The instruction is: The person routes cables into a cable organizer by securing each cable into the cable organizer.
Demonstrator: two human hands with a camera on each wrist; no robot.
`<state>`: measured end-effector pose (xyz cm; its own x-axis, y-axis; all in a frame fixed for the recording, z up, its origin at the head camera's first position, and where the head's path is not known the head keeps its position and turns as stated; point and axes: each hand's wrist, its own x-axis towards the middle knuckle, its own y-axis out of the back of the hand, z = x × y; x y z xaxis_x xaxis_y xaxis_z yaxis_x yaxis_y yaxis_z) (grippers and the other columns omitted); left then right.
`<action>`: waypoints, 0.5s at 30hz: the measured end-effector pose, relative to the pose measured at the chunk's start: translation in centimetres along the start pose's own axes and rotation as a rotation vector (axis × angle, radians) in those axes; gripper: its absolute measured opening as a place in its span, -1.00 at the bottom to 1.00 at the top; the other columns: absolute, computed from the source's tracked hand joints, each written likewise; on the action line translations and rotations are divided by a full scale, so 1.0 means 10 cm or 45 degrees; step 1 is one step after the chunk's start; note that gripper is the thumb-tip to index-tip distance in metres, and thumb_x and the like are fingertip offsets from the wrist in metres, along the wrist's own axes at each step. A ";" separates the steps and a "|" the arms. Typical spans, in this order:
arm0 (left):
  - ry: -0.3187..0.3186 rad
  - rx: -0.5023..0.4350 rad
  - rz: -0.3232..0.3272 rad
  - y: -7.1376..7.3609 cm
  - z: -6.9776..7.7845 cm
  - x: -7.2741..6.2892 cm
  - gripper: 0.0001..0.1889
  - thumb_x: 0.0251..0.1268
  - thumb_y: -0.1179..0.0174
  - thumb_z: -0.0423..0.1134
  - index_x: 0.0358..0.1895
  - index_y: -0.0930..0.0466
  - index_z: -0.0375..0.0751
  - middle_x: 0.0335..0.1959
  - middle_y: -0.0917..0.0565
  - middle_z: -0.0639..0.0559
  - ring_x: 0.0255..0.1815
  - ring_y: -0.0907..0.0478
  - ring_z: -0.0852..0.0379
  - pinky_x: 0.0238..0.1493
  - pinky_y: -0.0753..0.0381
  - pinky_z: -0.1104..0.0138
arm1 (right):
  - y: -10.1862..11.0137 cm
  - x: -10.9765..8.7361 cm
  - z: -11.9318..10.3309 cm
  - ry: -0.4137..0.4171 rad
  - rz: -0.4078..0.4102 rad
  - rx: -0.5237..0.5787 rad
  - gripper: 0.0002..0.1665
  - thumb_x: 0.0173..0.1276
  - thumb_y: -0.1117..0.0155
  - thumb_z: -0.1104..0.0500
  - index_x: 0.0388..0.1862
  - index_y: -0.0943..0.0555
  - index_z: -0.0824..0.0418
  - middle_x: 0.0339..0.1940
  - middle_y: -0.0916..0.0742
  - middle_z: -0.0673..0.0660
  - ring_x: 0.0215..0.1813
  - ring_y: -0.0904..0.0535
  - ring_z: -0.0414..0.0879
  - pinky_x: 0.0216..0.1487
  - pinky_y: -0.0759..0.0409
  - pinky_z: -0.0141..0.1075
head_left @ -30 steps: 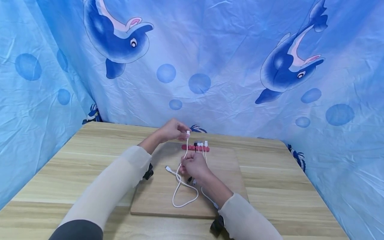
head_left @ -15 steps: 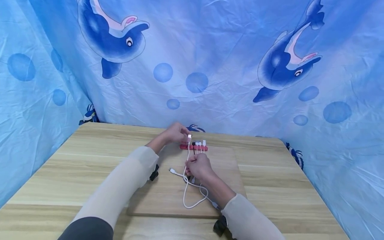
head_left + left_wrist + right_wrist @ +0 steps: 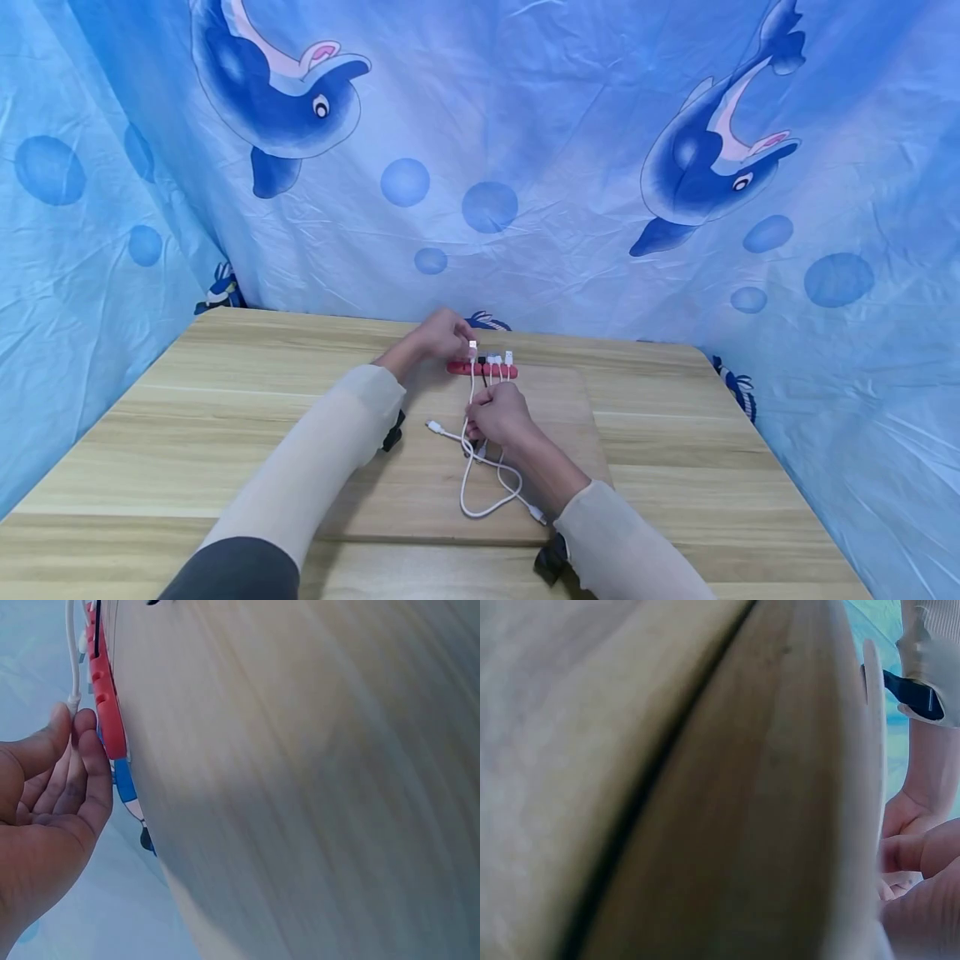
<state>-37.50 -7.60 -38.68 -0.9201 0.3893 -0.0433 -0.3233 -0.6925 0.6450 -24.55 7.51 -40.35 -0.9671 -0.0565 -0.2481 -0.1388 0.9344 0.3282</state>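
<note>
My left hand (image 3: pixel 442 335) pinches a white USB cable (image 3: pixel 73 645) just below its upright plug (image 3: pixel 472 345). That plug stands over the left part of a red cable holder (image 3: pixel 456 367), whose notches show in the left wrist view. Several other cable plugs (image 3: pixel 508 358), one black and the rest white, stand in the holder's right part. My right hand (image 3: pixel 502 415) grips the same white cable lower down, in front of the holder. Below it the cable loops over the board, and its other connector (image 3: pixel 434 427) lies to the left.
A thin wooden board (image 3: pixel 405 508) lies on the wood-grain table (image 3: pixel 187 417) under the cables. More cable ends, one white connector (image 3: pixel 537 514) among them, lie under and near my right wrist. A blue dolphin-print curtain (image 3: pixel 570 208) closes off the back and sides.
My left hand has brought the USB plug down and slightly right, to the red holder. My right hand has shifted slightly right with the cable, and the loop has swung right on the board.
</note>
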 end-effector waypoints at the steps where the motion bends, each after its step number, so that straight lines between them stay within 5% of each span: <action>1: 0.001 0.010 -0.002 0.00 0.00 0.00 -0.71 0.27 -0.38 -0.37 0.04 -0.74 -0.34 -0.10 -0.75 -0.10 -0.16 -0.60 0.00 -0.18 -0.59 0.30 | 0.00 0.00 0.00 0.002 0.002 -0.009 -0.91 0.42 -0.20 0.44 -0.26 -0.65 0.44 -0.54 -0.69 0.20 -0.57 -0.61 -0.16 -0.51 -0.65 -0.40; 15: -0.028 0.103 -0.012 -0.04 0.01 0.04 -0.79 0.28 -0.30 -0.42 -0.04 -0.76 -0.32 -0.18 -0.76 -0.08 -0.22 -0.60 0.03 -0.26 -0.56 0.34 | 0.01 0.06 0.01 -0.002 0.004 -0.051 -0.92 0.37 -0.22 0.48 -0.29 -0.66 0.46 -0.55 -0.69 0.19 -0.61 -0.61 -0.18 -0.51 -0.65 -0.41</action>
<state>-37.72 -7.07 -38.88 -0.9117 0.4094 -0.0337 -0.3123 -0.6374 0.7044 -25.10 7.59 -40.54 -0.9672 -0.0526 -0.2486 -0.1439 0.9198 0.3650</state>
